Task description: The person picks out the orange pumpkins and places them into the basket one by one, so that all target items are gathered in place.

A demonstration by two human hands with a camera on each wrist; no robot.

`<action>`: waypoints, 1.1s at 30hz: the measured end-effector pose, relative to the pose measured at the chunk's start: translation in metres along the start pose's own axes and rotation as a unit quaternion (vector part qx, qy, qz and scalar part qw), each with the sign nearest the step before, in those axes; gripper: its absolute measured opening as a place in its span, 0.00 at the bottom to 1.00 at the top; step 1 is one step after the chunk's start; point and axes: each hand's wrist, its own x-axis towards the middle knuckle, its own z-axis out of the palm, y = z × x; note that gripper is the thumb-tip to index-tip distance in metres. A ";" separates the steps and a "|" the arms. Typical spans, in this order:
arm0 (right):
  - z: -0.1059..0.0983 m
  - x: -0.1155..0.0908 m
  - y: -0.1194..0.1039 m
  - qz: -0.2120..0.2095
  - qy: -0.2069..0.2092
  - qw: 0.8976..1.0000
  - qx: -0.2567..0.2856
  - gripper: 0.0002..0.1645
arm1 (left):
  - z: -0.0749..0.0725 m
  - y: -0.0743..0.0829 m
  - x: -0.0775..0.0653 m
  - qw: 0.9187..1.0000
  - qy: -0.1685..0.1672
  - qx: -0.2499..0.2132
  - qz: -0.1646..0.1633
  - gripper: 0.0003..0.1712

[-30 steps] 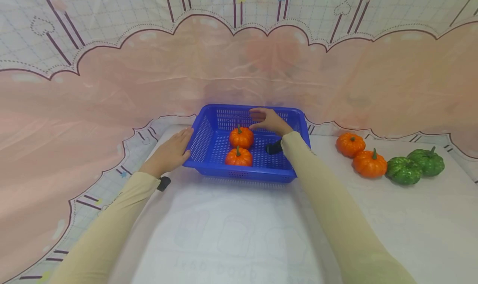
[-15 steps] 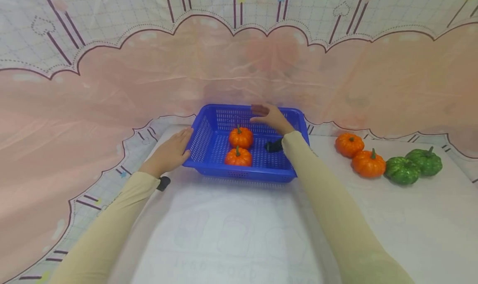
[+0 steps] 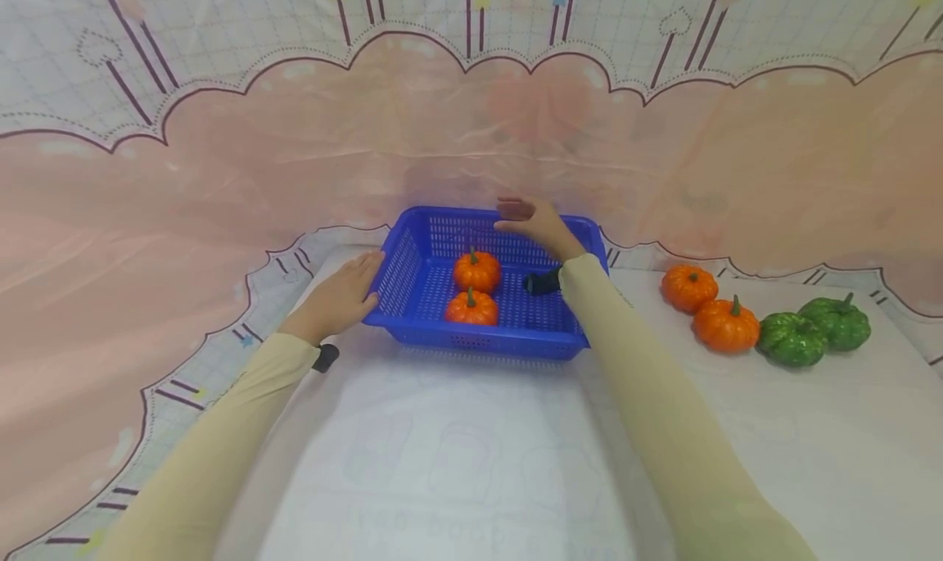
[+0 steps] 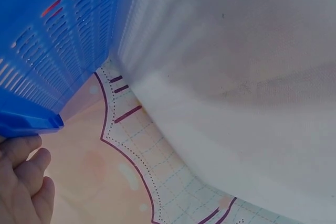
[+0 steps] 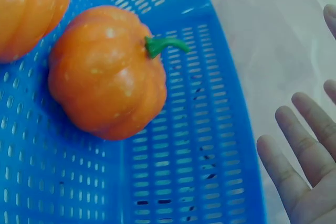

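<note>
A blue slotted plastic basket (image 3: pixel 479 341) stands on the white table, with two small orange pumpkins inside. The rear pumpkin (image 3: pixel 476 272) and the front pumpkin (image 3: pixel 471 308) sit one behind the other, green stems up. My left hand (image 3: pixel 335 299) lies flat at the basket's left rim, and in the left wrist view its fingers (image 4: pixel 32 174) are right under the rim. Above the back right part of the basket is my right hand (image 3: pixel 539 227), holding nothing. In the right wrist view its spread fingers (image 5: pixel 296 140) are just outside the blue rim.
To the right of the basket, two orange pumpkins (image 3: pixel 725 325) and two green pumpkins (image 3: pixel 792 339) sit in a row on the table. A pink and white patterned cloth (image 3: pixel 317 160) hangs behind and along the left side.
My right hand has risen slightly away from the pumpkins toward the basket's back rim. The left hand stays at the left rim, and the pumpkins have not moved.
</note>
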 end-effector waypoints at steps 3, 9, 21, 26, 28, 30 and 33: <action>-0.001 -0.002 -0.005 -0.004 -0.002 1.000 0.005 0.37 | -0.001 0.000 0.000 1.000 -0.003 -0.004 -0.001 0.37; -0.009 -0.010 -0.018 0.001 -0.003 1.000 -0.003 0.39 | -0.001 -0.001 0.003 1.000 -0.002 -0.002 -0.001 0.37; -0.034 -0.041 -0.032 0.005 -0.014 0.998 -0.068 0.39 | 0.000 0.000 0.003 1.000 -0.008 -0.010 -0.003 0.38; -0.043 -0.054 -0.035 0.003 -0.013 0.996 -0.090 0.40 | -0.001 0.000 0.003 1.000 -0.007 -0.011 -0.006 0.38; -0.046 -0.058 -0.036 0.003 -0.012 0.995 -0.094 0.40 | -0.001 0.000 0.003 1.000 -0.007 -0.013 -0.006 0.38; -0.049 -0.063 -0.036 -0.001 -0.011 0.995 -0.095 0.39 | -0.001 0.001 0.003 1.000 -0.007 -0.011 -0.004 0.38; -0.053 -0.070 -0.036 -0.006 -0.009 0.995 -0.098 0.38 | -0.001 0.002 0.003 1.000 -0.009 -0.011 -0.003 0.38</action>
